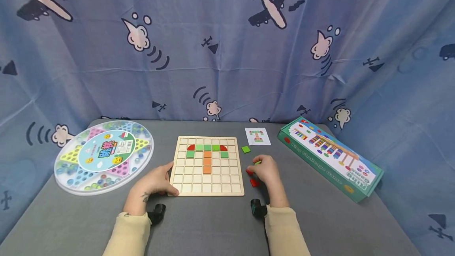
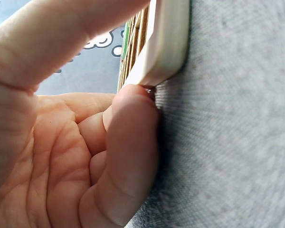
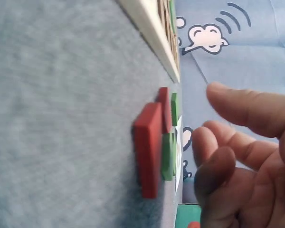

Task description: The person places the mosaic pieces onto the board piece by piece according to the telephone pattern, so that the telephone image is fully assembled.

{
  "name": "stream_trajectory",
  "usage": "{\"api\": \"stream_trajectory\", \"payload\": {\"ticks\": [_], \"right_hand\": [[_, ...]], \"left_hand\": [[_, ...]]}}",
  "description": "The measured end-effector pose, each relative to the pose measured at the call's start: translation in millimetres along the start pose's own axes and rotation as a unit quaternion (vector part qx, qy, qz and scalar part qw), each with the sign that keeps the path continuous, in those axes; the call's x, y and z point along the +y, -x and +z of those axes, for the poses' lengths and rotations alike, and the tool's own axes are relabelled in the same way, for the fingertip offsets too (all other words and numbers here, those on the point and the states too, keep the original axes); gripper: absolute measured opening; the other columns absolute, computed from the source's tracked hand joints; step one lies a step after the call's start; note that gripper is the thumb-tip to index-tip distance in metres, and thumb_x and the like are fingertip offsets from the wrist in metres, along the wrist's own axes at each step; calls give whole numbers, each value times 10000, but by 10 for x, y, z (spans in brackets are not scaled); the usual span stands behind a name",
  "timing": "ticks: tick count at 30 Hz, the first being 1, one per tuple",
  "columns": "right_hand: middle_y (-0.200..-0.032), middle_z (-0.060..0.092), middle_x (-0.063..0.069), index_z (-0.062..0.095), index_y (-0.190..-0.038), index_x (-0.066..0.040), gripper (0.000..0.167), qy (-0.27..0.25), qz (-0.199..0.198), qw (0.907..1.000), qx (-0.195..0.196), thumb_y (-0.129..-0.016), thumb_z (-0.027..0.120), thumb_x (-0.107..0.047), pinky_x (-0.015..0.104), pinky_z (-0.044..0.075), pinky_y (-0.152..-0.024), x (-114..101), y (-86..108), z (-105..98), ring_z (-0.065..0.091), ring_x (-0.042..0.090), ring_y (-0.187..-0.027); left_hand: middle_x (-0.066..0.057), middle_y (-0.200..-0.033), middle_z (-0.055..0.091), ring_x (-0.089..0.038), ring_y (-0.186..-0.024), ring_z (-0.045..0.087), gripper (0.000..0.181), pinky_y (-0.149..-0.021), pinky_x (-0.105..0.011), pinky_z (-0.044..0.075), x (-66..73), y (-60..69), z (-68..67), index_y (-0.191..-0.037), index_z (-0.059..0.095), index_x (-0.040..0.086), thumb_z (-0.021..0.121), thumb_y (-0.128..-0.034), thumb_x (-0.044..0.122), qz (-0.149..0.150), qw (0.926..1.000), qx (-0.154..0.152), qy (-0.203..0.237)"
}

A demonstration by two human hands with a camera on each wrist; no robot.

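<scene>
on the worktop, the side of the green box carries "challenge game" after a first word resembling "ring", while the round game case shows large blue chinese characters. the wooden board lies between the hands: the left hand holds its near left corner with thumb and fingers, and the right hand is near its right edge, apart from it. from overhead, the right fingers seem to meet the red tiles; the right wrist view shows them clear, thumb and fingertips parted around nothing. that view also shows two green tiles beside the red pair. the left wrist view reveals a fingertip against the board's edge.
</scene>
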State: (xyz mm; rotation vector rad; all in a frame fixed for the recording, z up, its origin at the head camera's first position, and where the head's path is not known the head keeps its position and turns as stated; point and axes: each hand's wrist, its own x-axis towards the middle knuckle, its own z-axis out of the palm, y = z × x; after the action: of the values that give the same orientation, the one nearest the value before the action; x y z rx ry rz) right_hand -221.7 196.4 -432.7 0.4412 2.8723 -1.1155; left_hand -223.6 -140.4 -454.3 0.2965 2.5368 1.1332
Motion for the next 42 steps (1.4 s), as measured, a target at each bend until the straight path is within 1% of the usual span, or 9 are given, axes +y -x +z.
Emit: {"api": "stream_trajectory", "payload": {"ticks": [4, 10, 17, 22, 27, 31, 35, 38, 42], "right_hand": [[-865, 612, 118, 660, -938, -25, 282, 397, 131, 9991, -63, -721, 757, -177, 291, 400, -569, 25, -16, 38, 530, 221, -705], [-965, 627, 141, 683, -996, -41, 320, 757, 236, 9965, -255, -719, 755, -184, 344, 428, -662, 11, -38, 73, 541, 257, -810], [-866, 618, 104, 668, -892, -66, 228, 1076, 406, 9929, -316, -709, 769, -155, 331, 398, -605, -22, -60, 82, 544, 234, -744], [-788, 589, 87, 613, -800, -77, 200, 1176, 237, 9924, -262, -678, 770, -99, 334, 373, -550, -37, -53, 84, 533, 228, -695], [-693, 532, 62, 541, -696, -99, 221, 1151, 51, 9930, -269, -664, 757, -59, 327, 340, -517, -56, -51, 100, 500, 219, -635], [-680, 510, 53, 546, -710, -85, 202, 874, -139, 9954, -379, -694, 744, -52, 306, 340, -512, -89, -54, 92, 485, 201, -609], [-649, 513, 58, 571, -771, -49, 136, 160, -665, 9962, -534, -747, 704, -32, 275, 365, -494, -187, -71, 73, 497, 175, -542], [-642, 531, 75, 561, -813, -30, 76, -414, -1036, 9898, -890, -821, 637, -29, 271, 416, -479, -306, -78, 65, 515, 172, -507], [-704, 546, 105, 519, -849, -19, 57, -906, -1222, 9778, -1441, -891, 557, -26, 324, 499, -510, -473, -81, 102, 548, 185, -523]], "left_hand": [[-54, -573, 524, -133, -438, 456, 1092, -444, -292, 409, -1, 3, -2, -1436, 262, -32, 858, -533, 116, 23, 10000, 20, -24], [-58, -578, 528, -138, -439, 459, 1091, -446, -291, 407, 1, 0, -1, -1438, 265, -22, 859, -533, 114, 12, 10000, 19, -32], [-63, -581, 530, -142, -432, 456, 1085, -446, -292, 411, -2, -1, 3, -1437, 256, -34, 852, -542, 104, 15, 10000, -32, 29], [-59, -576, 530, -136, -427, 450, 1087, -444, -287, 408, -11, -12, 5, -1440, 253, -29, 853, -543, 104, -6, 10000, -42, 69], [-59, -579, 530, -136, -429, 448, 1092, -444, -288, 408, -15, -7, 6, -1441, 247, -35, 852, -541, 94, 1, 9999, -50, 112], [-61, -582, 533, -137, -431, 447, 1090, -443, -290, 406, -4, 3, 3, -1439, 248, -37, 851, -539, 89, 2, 9999, -64, 158], [-58, -579, 530, -134, -431, 445, 1091, -444, -285, 403, 7, 5, 1, -1439, 246, -41, 851, -541, 92, -38, 9999, -53, 130], [-56, -575, 527, -131, -430, 442, 1093, -446, -279, 401, 12, 3, -2, -1437, 243, -48, 852, -541, 93, -75, 9999, -37, 113], [-55, -574, 527, -130, -431, 443, 1093, -450, -276, 402, 13, -1, -2, -1439, 244, -45, 853, -542, 95, -88, 9999, -33, 107]]}}
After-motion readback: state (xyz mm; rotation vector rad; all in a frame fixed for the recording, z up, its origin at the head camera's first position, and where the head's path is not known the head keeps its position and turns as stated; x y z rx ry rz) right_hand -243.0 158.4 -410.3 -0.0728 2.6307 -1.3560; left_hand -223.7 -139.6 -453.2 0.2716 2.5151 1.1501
